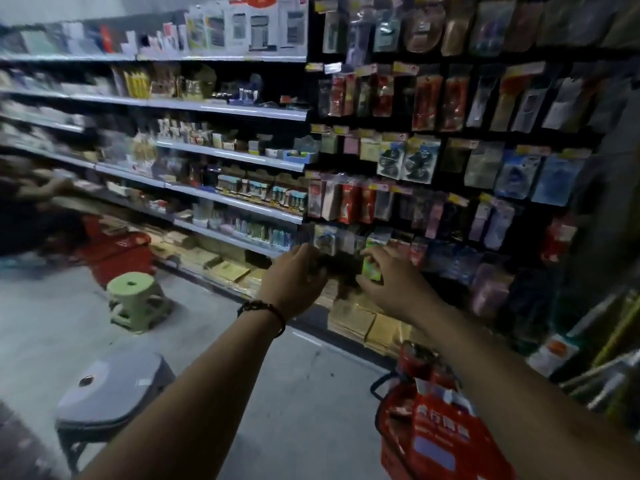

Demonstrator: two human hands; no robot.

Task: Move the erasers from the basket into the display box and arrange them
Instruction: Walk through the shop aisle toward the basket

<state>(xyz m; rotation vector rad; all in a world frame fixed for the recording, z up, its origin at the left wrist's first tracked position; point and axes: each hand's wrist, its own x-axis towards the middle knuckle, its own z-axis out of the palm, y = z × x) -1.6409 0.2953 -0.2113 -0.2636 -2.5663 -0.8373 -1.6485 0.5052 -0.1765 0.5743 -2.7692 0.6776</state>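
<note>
Left grip [294, 278]: at frame centre, back of the hand toward the camera, fingers bent at the left edge of the display box; whether they clasp it I cannot tell. A dark beaded bracelet [263, 311] circles the wrist.
Right grip [391, 284]: just right of centre, thumb and curled fingers pinching the green eraser.
Green eraser [371, 268]: small block, bright green with a glossy wrap, at the right fingertips, against the right side of the display box; print too blurred to read.
Display box [341, 268]: dark, boxy shape between the two hands, in front of the lowest hanging packets; details lost in shadow.
Basket [433, 434]: red plastic, lower right of the frame on the floor, black handle at its left rim; white characters and a pale blue label on its side, unreadable.
Shelves [235, 154]: pale metal boards, upper left, packed with small stationery cartons.
Peg wall [450, 140]: black, upper right, hung with clear blister packs under yellow price tags.
Green stool [135, 299]: moulded plastic, left of centre.
Grey stool [110, 393]: rounded seat, lower left.
Floor [294, 393]: smooth pale concrete.
</note>
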